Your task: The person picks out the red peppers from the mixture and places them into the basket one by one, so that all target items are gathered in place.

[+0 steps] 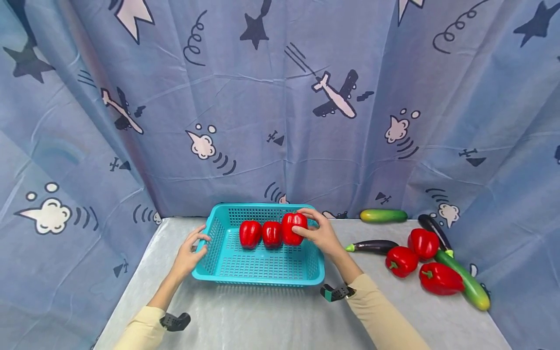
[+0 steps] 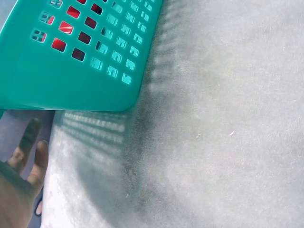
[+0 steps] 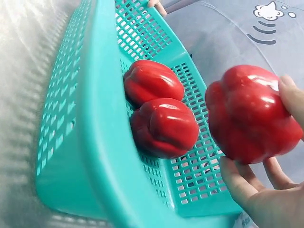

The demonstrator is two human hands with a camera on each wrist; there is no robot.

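Observation:
My right hand (image 1: 323,234) grips a red bell pepper (image 1: 290,227) above the right part of a turquoise plastic basket (image 1: 258,280). In the right wrist view, thumb and fingers hold this bell pepper (image 3: 251,116) from two sides, above the basket floor. Two more red bell peppers, one at the left (image 1: 250,235) and one at the middle (image 1: 272,235), lie side by side in the basket. At the basket's left end is my left hand (image 1: 185,255), fingers spread and loosely bent by the rim; whether they touch it is hard to tell.
On the table (image 1: 262,321), right of the basket, lie several red bell peppers (image 1: 401,261), a dark eggplant (image 1: 374,246), another eggplant (image 1: 433,231) and a long green cucumber-like vegetable (image 1: 465,282). A shorter one (image 1: 383,216) lies by the back curtain (image 1: 262,121).

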